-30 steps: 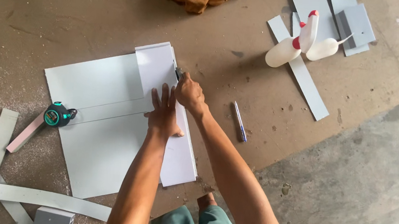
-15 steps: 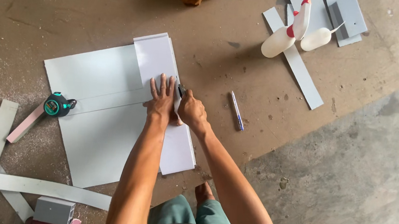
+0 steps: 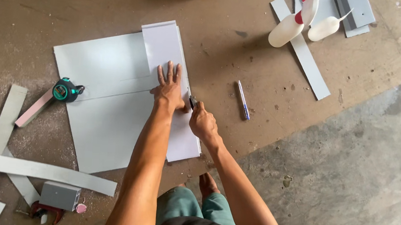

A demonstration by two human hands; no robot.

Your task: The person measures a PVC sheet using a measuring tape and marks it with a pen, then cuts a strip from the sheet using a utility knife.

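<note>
Left hand (image 3: 169,89) pressed flat, fingers spread, on narrow white rectangular panel (image 3: 172,84) laid over large pale grey sheet (image 3: 103,96) on brown floor (image 3: 224,43); right hand (image 3: 202,122) clenched around small utility knife (image 3: 192,101) at panel's right edge

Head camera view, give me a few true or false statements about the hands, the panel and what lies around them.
1. The left hand lies flat on the narrow panel. True.
2. The right hand grips a cutting knife at the panel's right edge. True.
3. The pen lies on the grey sheet. False: it lies on the brown board, right of the panel.
4. The tape measure sits at the sheet's left edge. True.
5. The two white squeeze bottles stand upright. False: they lie on their sides.
</note>
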